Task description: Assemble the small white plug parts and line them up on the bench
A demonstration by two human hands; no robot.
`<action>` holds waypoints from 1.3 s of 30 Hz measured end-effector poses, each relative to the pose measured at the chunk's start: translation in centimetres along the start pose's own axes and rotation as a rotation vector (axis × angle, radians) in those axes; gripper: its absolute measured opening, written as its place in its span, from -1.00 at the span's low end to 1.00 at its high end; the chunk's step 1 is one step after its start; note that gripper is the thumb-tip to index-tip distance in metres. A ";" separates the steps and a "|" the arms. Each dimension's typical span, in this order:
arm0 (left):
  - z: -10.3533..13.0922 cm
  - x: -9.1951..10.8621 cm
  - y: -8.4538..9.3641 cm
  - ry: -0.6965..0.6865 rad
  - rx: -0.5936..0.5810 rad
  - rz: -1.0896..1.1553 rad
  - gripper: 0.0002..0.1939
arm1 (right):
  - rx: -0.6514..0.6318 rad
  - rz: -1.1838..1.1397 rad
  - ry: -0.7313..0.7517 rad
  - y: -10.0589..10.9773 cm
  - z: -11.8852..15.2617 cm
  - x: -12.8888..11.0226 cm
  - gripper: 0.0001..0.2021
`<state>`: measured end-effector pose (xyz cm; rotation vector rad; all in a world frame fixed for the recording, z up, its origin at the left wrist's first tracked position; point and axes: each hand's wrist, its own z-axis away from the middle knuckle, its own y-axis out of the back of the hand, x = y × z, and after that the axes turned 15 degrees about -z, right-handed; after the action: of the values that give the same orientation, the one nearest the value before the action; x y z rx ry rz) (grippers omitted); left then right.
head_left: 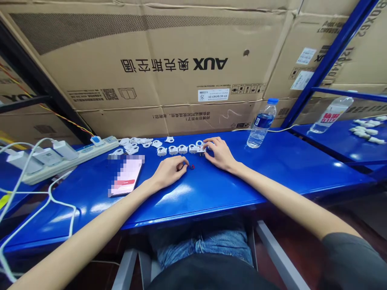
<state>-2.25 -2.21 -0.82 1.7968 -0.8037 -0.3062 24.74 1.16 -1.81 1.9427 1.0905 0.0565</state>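
White two-pin plugs with ring-shaped handles, such as this plug (pixel 182 149), stand in a row across the blue table. My right hand (pixel 220 154) reaches to the right end of that row, its thumb and fingers around an end plug (pixel 200 147). My left hand (pixel 171 170) rests low over the table in front of the row, with fingers curled and thumb near the index finger. Anything between those fingertips is hidden or too small to name. Just right of them lies a tiny red and dark piece (pixel 192 166).
More white plugs (pixel 133 143) lie loosely heaped behind a phone (pixel 128 177). At left is a power strip (pixel 90 150) with chargers and white cables (pixel 50 193). A water bottle (pixel 262 124) stands at right. Cardboard boxes (pixel 181 88) wall off the back.
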 end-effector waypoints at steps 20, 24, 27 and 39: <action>-0.5 0.7 0.5 0.196 0.070 0.218 -0.84 | -0.077 0.058 0.378 0.0 0.2 -2.9 -0.84; -0.5 0.8 0.5 0.251 0.066 0.275 -0.84 | -0.065 0.064 0.372 -0.1 0.2 -2.9 -0.84; -0.5 0.9 0.6 0.255 0.062 0.301 -0.84 | -0.068 0.072 0.372 0.0 0.2 -3.0 -0.84; -0.5 1.1 0.6 0.257 0.038 0.324 -0.82 | -0.091 0.039 0.349 0.0 0.2 -3.0 -0.82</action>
<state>-1.37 -2.61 0.09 1.6656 -0.9024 0.1504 22.96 -1.11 -0.87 1.9148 1.2497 0.4740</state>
